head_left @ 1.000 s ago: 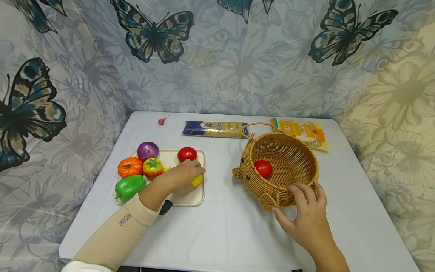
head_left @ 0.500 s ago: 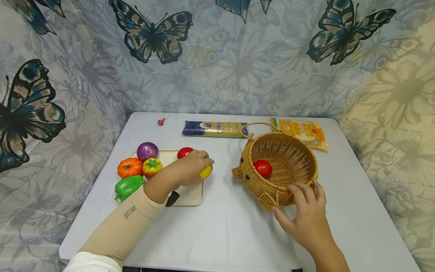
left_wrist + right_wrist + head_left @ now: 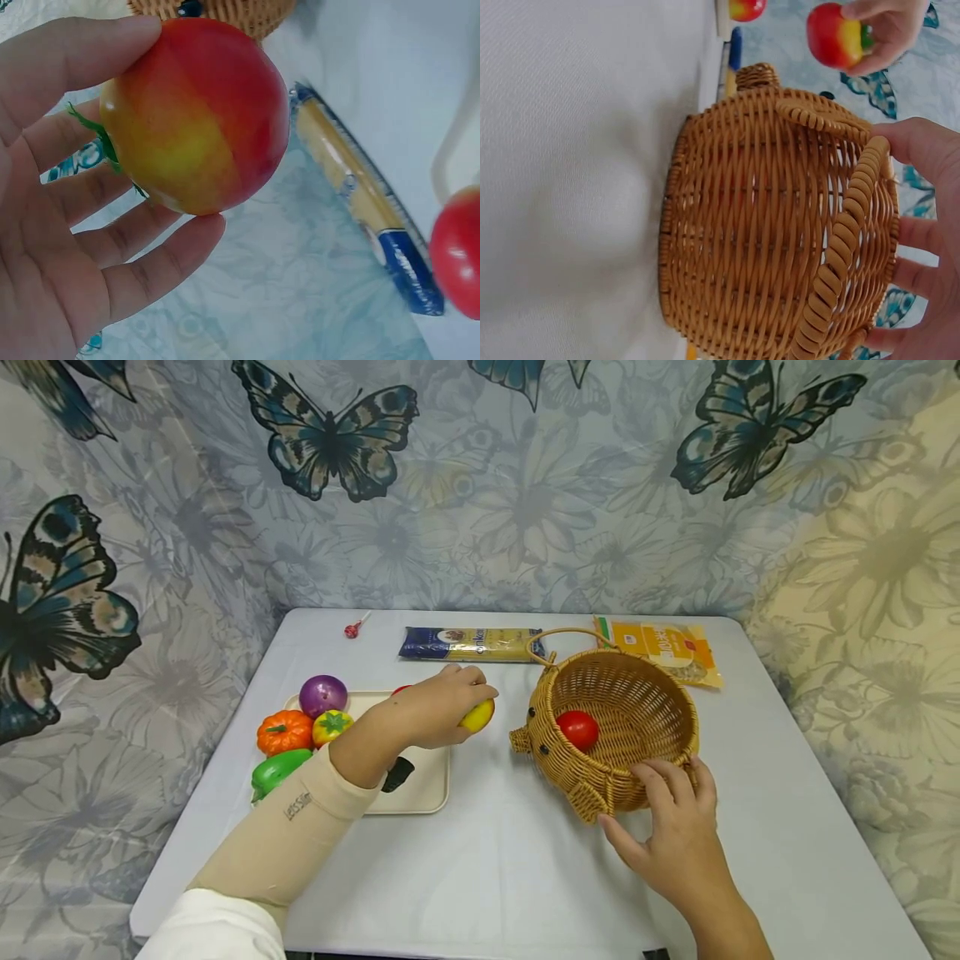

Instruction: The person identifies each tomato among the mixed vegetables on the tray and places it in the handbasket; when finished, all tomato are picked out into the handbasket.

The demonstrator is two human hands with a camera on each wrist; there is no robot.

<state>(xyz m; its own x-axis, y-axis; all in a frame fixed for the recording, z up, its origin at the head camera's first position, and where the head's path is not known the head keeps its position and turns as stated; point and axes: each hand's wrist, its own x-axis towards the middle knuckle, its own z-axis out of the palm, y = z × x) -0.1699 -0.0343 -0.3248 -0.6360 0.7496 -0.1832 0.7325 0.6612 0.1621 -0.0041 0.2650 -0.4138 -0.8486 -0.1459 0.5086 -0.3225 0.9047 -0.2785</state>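
Note:
My left hand (image 3: 442,706) grips a red-and-yellow tomato (image 3: 199,116) with a green stem, its thumb and fingers round it, above the right edge of the cream tray (image 3: 431,802). In the head view only its yellow side shows. Over on the right, my right hand (image 3: 678,835) holds the near rim of a wicker basket (image 3: 573,772) with an animal face and a looped handle. Inside the basket lies a red tomato (image 3: 577,730). Another red tomato (image 3: 461,251) is mostly hidden behind my left hand in the head view.
On the tray sit a purple round vegetable (image 3: 323,696), an orange pumpkin (image 3: 285,732), a yellow-topped tomato (image 3: 332,725) and a green pepper (image 3: 277,772). Along the back lie a lollipop (image 3: 353,630), a blue-and-yellow noodle pack (image 3: 472,644) and a yellow bag (image 3: 667,647).
My left hand has lifted the red-and-yellow tomato off the tray and carried it rightward toward the basket. The right hand stays on the basket rim.

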